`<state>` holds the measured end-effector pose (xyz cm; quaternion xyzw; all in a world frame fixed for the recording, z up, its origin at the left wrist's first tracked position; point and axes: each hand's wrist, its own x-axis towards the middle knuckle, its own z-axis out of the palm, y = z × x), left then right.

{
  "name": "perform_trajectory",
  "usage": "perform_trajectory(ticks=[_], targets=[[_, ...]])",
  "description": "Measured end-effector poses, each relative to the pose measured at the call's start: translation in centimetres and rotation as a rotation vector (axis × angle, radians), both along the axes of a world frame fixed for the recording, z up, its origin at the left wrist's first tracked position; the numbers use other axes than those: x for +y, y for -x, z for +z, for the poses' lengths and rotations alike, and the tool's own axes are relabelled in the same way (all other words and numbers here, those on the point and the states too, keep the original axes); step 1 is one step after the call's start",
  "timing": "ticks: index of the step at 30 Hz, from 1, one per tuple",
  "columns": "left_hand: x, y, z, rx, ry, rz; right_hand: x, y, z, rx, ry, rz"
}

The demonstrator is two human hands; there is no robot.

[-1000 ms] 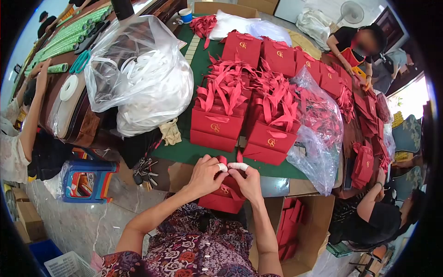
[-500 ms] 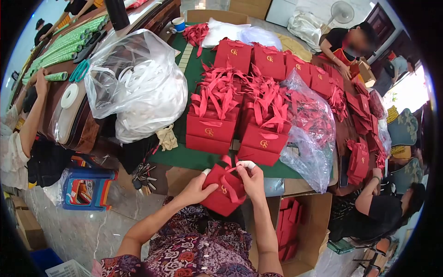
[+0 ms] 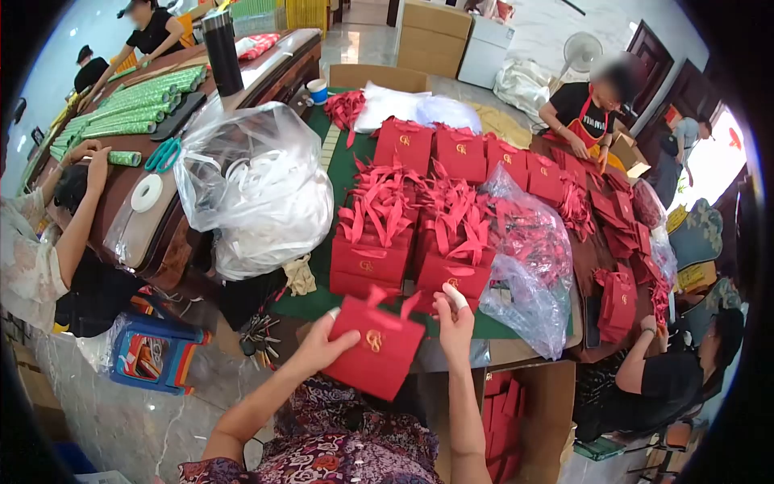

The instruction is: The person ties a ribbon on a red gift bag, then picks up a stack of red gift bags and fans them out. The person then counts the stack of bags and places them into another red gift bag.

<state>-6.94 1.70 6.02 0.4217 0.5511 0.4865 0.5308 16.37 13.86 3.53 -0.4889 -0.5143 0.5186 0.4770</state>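
Just beyond held bag [image 3: 376, 348], ribboned bags [image 3: 367, 270]

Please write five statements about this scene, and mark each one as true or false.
1. The left hand holds a red bag. True.
2. The right hand grips the same bag. False: the right hand is apart from it.
3. The scissors lie near a white roll. True.
4. The paper cup lies on its side. False: the paper cup stands upright.
5. The box beside the right forearm is empty. False: red items are in the box.
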Motion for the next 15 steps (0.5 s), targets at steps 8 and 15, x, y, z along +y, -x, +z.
perform_trajectory(ticks=[8, 15], targets=[[8.4, 2.6, 1.6, -0.046, -0.425, 0.325, -3.4, 1.5, -2.5, -0.123, -0.165, 0.047], [8.6, 2.7, -6.9, 0.154, -0.487, 0.393, -5.3, 3.4, -2.7, -0.365, -0.262, 0.099]])
